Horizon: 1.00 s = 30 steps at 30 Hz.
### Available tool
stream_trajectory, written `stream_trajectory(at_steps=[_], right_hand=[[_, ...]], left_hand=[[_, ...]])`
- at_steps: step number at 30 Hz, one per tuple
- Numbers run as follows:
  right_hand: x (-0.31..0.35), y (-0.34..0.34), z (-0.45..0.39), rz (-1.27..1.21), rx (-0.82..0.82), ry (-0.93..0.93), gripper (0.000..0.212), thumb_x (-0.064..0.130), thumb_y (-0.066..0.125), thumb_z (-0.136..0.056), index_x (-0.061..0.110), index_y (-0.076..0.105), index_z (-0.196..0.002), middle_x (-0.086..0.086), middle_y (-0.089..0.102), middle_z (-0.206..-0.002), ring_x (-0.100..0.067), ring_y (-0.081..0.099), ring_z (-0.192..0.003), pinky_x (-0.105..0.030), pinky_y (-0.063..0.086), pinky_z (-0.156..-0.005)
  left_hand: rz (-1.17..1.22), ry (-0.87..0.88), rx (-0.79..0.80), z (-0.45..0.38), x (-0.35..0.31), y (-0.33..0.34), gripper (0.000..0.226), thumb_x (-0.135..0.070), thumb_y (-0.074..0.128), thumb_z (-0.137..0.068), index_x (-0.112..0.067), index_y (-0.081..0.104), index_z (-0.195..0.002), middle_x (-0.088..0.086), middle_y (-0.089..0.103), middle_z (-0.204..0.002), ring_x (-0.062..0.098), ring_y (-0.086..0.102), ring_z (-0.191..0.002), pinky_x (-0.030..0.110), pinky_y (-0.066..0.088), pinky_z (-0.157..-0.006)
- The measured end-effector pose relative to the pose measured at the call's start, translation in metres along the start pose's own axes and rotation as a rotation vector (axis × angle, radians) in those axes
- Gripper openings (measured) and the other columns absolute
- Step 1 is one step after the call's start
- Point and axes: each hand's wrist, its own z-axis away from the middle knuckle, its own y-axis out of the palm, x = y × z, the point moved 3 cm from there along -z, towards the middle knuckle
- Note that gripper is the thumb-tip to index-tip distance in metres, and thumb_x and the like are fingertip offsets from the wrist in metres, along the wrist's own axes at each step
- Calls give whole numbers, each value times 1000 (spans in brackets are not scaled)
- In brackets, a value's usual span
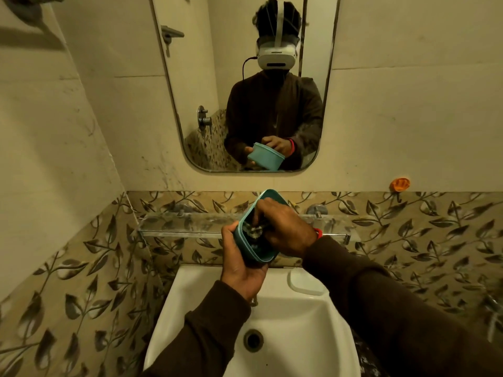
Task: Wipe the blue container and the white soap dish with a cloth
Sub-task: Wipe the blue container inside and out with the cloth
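Note:
The blue container (258, 254) is held tilted above the sink, its open mouth turned toward me. My left hand (241, 270) grips it from below and on its left side. Reaching inside the container, my right hand (285, 229) has its fingers closed on a dark patterned cloth (253, 231), only partly visible against the inner wall. The white soap dish (306, 281) lies on the sink's back ledge, to the right of both hands and apart from them.
The white sink (190, 308) with its drain (253, 340) lies below my arms. A glass shelf (179, 223) runs along the wall behind the container. A mirror (190, 77) hangs above it. An orange hook (399, 184) sticks to the wall at right.

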Motion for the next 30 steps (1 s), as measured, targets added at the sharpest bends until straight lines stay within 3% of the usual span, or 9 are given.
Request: stream_trajectory(at_steps=[5,9,13,16,19,26,30], right_hand=[[2,-6,5,-136,209,-35,27,-7,63,-73,15,62,-87,-1,64,-97,-14,60,-93,-30,55,-79],[6,-14,6,34,307,-148,20,-7,66,-72,9,66,-84,-7,66,-93,-19,61,-87,-29,52,-77],[5,-13,3,276,174,-208,24,-1,65,-79,4,62,-102,-14,59,-109,-29,60,-95,-42,55,-75],[-8,-15,-1,464,88,-66,40,14,62,-87,8,50,-125,-14,51,-128,-33,60,-105,-46,56,-79],[-11,-5,4,546,110,5,52,18,67,-85,9,42,-130,-15,47,-129,-36,62,-98,-46,57,-75],[-12,10,11,404,349,12,66,18,73,-80,13,39,-137,-16,51,-128,-32,57,-112,-42,53,-91],[0,12,15,157,335,-29,44,13,71,-80,16,53,-120,-9,58,-118,-23,55,-107,-33,49,-88]], left_hand=[[-45,-92,80,2,-2,3,54,-58,50,-89,-18,77,-114,16,75,-118,31,73,-107,42,62,-80],[-53,-144,103,6,6,1,56,-58,56,-83,-15,78,-112,19,75,-114,34,75,-99,45,63,-73],[-58,-101,81,-1,-9,6,55,-56,50,-93,-15,69,-126,21,75,-115,37,67,-112,45,63,-76],[-76,-85,87,-1,-17,8,50,-53,52,-93,-16,74,-118,21,73,-119,39,68,-111,48,62,-78],[-108,-85,87,-1,-15,7,48,-53,52,-91,-17,78,-111,19,75,-114,37,68,-109,47,62,-76],[-138,-87,39,4,-6,-6,54,-55,51,-92,-16,70,-124,22,71,-122,38,62,-118,50,60,-81],[-175,-104,18,5,-6,-7,59,-59,51,-92,-14,68,-127,21,72,-122,36,67,-115,45,62,-75]])
